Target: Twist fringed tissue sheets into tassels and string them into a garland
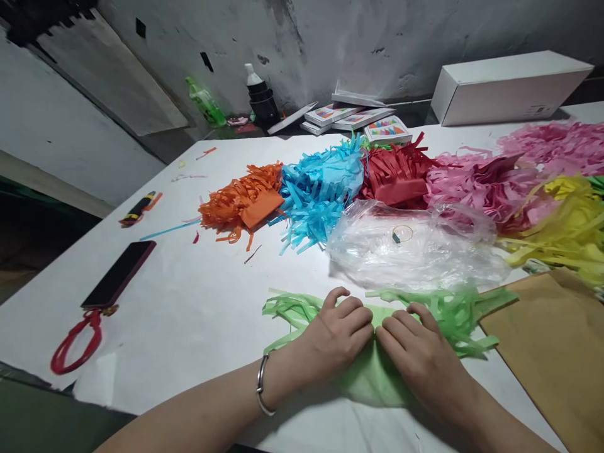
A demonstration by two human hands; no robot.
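Green fringed tissue paper point(375, 380) lies on the white table in front of me, its cut strips spreading out to the left and right. My left hand point(336, 330), below a silver bangle, has its fingers curled on the middle of the sheet. Close beside it, almost touching, my right hand point(418, 352) grips the same paper with bent fingers. Both sets of fingertips and thumbs are partly hidden. Just beyond the paper rests a crumpled clear plastic bag point(415, 251) with a thin yellow ring on it.
Bundles of orange point(243, 198), blue point(323, 182), red point(396, 173), pink point(486, 182) and yellow fringe point(561, 226) line the back. Brown paper point(552, 340) lies right. A phone point(120, 274) and a yellow-black cutter point(138, 209) lie left. A white box point(509, 88) stands by the wall.
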